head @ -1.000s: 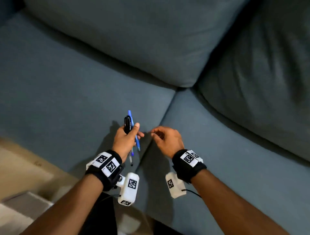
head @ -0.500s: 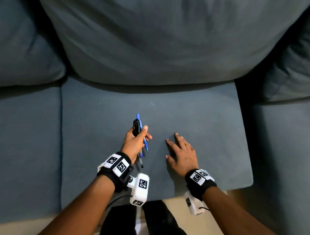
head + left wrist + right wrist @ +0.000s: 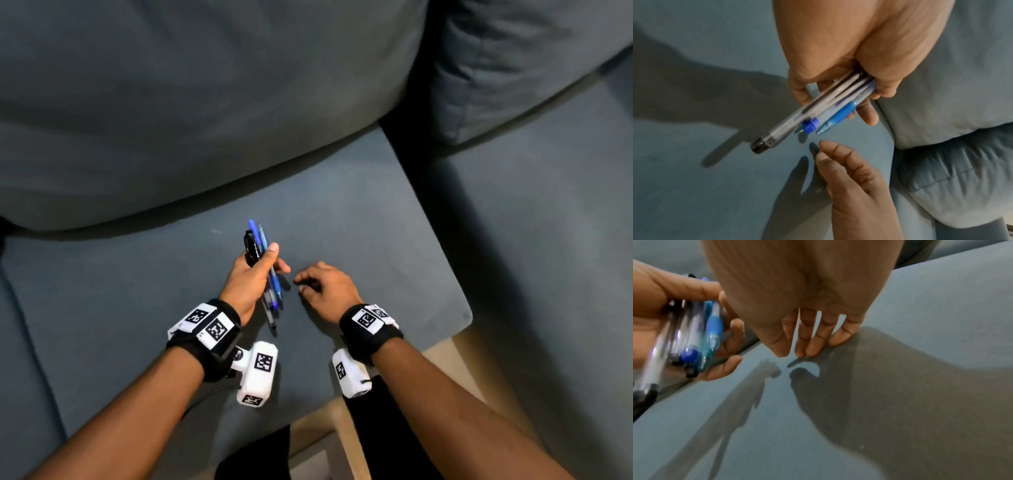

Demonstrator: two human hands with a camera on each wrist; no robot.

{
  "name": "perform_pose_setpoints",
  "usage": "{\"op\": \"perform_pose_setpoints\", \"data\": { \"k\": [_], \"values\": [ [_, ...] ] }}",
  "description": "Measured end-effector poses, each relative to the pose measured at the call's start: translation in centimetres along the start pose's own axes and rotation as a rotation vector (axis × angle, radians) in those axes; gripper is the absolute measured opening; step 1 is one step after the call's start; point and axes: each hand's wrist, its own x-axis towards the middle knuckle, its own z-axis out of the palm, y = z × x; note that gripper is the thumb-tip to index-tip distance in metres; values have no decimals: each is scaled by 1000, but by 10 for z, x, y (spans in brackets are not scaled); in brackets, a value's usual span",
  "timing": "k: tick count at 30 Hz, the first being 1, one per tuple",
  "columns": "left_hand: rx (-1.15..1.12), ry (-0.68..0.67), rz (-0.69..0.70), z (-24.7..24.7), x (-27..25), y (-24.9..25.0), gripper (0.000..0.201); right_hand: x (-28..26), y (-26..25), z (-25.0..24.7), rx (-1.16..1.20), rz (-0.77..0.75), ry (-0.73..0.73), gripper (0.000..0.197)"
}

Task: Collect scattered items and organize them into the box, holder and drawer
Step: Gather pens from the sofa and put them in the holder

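My left hand (image 3: pixel 278 259) grips a bundle of several pens (image 3: pixel 262 247) over the blue-grey sofa seat cushion (image 3: pixel 359 219). The bundle holds blue-gripped pens and clear ones with black ends. In the left wrist view the pens (image 3: pixel 818 110) stick out below the curled fingers (image 3: pixel 869 116), tips toward the seat. My right hand (image 3: pixel 305 282) is just right of the pens and holds nothing. In the right wrist view its fingers (image 3: pixel 807 345) hang nearly straight, their tips at the cushion, with the pens (image 3: pixel 692 337) at the left. No box, holder or drawer shows.
A big back cushion (image 3: pixel 205 102) rises behind the seat. A dark gap (image 3: pixel 414 171) splits this seat from another sofa section (image 3: pixel 548 257) and its cushion (image 3: pixel 513 68) on the right. A beige floor (image 3: pixel 455 363) and dark trouser legs (image 3: pixel 387 428) lie below the front edge.
My right hand lay flat on the cushion half a second ago; it now has its palm raised, fingers bent, closer to the pens. My left hand keeps the pens. The head view has swung.
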Motion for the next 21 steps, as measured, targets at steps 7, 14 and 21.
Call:
{"op": "perform_pose_setpoints", "data": {
  "k": [7,14,21],
  "values": [
    [-13,-173,-34,128,21,4,24,-20,101,-98,109,165,183,19],
    [119,-244,-69,299,14,-17,24,-97,268,-221,-261,337,451,50],
    [278,-288,-101,482,1,-37,35,-177,414,-299,-300,491,353,69]
  ]
}}
